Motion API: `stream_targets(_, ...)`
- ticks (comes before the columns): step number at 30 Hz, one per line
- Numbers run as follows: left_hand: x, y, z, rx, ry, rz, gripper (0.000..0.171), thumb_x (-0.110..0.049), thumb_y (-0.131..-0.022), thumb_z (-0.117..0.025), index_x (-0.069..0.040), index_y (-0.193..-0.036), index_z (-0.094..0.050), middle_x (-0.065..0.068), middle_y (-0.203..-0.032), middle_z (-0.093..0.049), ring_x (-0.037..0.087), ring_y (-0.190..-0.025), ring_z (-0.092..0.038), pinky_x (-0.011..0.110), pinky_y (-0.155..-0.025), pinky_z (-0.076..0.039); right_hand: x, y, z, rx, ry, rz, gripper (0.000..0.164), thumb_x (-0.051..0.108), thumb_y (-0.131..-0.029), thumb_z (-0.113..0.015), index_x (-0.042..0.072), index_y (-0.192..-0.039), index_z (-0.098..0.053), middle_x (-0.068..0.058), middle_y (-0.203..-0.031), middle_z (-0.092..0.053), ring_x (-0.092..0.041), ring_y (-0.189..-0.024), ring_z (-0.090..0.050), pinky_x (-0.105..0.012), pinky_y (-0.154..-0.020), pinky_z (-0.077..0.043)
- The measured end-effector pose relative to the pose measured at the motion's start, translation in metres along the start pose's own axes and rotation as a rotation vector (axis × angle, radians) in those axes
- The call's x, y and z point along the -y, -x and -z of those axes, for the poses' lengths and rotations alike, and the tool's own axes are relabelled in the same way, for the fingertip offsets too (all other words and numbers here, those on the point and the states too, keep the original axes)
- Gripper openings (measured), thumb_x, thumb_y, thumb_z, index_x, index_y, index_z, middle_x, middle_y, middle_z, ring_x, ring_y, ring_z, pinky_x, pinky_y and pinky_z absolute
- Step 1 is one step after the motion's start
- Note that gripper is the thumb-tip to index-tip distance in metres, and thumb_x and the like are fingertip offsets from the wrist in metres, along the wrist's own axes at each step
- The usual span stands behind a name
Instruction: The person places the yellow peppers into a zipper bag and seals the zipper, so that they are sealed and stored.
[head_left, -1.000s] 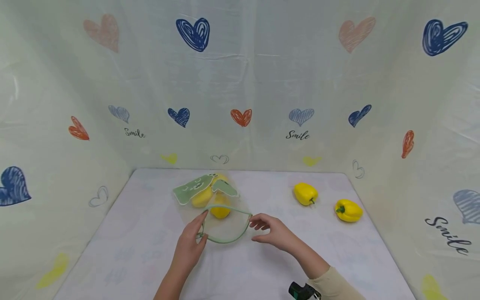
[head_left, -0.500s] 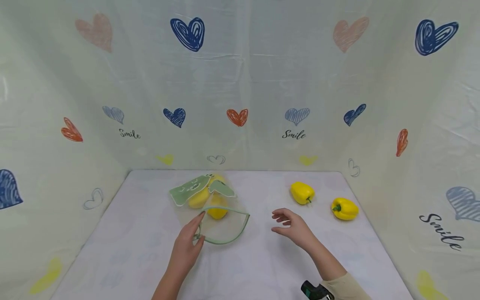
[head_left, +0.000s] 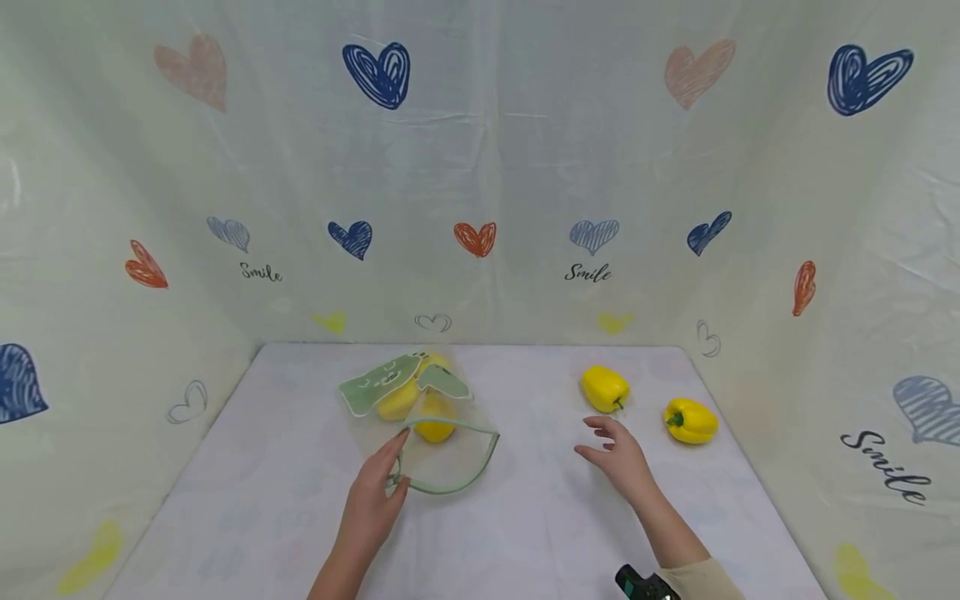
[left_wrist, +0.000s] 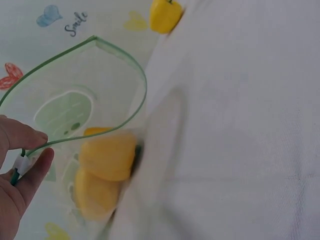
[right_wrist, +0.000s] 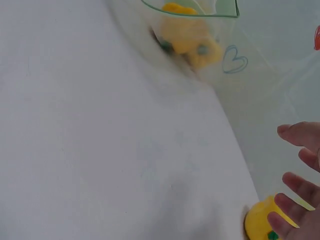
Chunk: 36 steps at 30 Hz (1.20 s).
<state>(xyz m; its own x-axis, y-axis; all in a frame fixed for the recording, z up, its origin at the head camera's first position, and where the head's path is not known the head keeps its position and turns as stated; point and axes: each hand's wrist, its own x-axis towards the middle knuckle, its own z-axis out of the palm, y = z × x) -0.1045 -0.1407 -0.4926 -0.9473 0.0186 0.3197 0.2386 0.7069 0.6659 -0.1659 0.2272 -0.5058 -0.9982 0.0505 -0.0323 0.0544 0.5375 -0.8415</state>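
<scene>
A translucent drawstring bag (head_left: pixel 381 385) with a green rim and green printed patches lies on the table, its mouth held wide. Yellow bell peppers (head_left: pixel 437 415) show through it, blurred by the material. My left hand (head_left: pixel 371 496) pinches the rim between thumb and finger, beside a white cord toggle (left_wrist: pixel 21 164) in the left wrist view. My right hand (head_left: pixel 621 462) hovers with spread, loosely bent fingers and holds nothing. It is just in front of one loose yellow bell pepper (head_left: pixel 604 388). Another loose bell pepper (head_left: pixel 691 421) lies farther right.
A white cloth covers the table (head_left: pixel 517 533). Behind and at both sides hangs a pale curtain (head_left: pixel 480 150) printed with hearts and the word Smile. A black wrist device (head_left: pixel 643 585) is strapped near the right sleeve (head_left: pixel 705 579).
My right hand has left the bag's right rim and moved right and slightly forward, towards the loose peppers. My left hand still holds the bag's mouth in the same place.
</scene>
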Motion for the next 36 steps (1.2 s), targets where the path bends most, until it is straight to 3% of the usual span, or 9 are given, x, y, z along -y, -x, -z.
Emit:
stream_targets(8,0.002,0.004,-0.002,-0.027,-0.01,-0.028,0.076,0.012,-0.072,-0.075,-0.008,-0.142,-0.05,0.015,-0.138,-0.054,0.036,-0.123,-0.051,0.052,-0.101,-0.044,-0.013,-0.011,0.01,-0.103,0.002,-0.061,0.053,0.014,-0.087,-0.072,-0.001,-0.133,-0.051,-0.024,-0.142,-0.039,-0.042,-0.13,-0.036,-0.056,-0.106,-0.035)
stream_targets(18,0.002,0.006,-0.006,-0.013,0.009,-0.01,0.076,0.013,-0.073,-0.074,-0.007,-0.142,-0.049,0.014,-0.139,-0.053,0.036,-0.124,-0.05,0.052,-0.101,-0.043,-0.025,-0.032,0.022,-0.195,0.069,-0.03,0.055,0.015,-0.086,-0.072,-0.005,-0.132,-0.051,-0.028,-0.141,-0.037,-0.045,-0.133,-0.031,-0.057,-0.112,-0.024)
stream_targets(25,0.004,0.006,-0.005,-0.047,-0.002,-0.037,0.076,0.013,-0.072,-0.076,-0.008,-0.141,-0.051,0.013,-0.138,-0.054,0.036,-0.123,-0.051,0.052,-0.1,-0.044,-0.024,-0.049,0.023,-0.232,0.097,-0.006,0.053,0.015,-0.086,-0.072,-0.005,-0.131,-0.052,-0.028,-0.14,-0.038,-0.045,-0.133,-0.032,-0.056,-0.111,-0.026)
stream_targets(36,0.004,0.006,-0.004,-0.058,0.008,-0.049,0.076,0.012,-0.071,-0.076,-0.008,-0.14,-0.051,0.013,-0.138,-0.054,0.036,-0.122,-0.052,0.052,-0.1,-0.045,-0.024,-0.067,0.019,-0.279,0.114,-0.044,0.053,0.014,-0.086,-0.074,-0.007,-0.13,-0.052,-0.031,-0.137,-0.038,-0.047,-0.13,-0.034,-0.057,-0.11,-0.028)
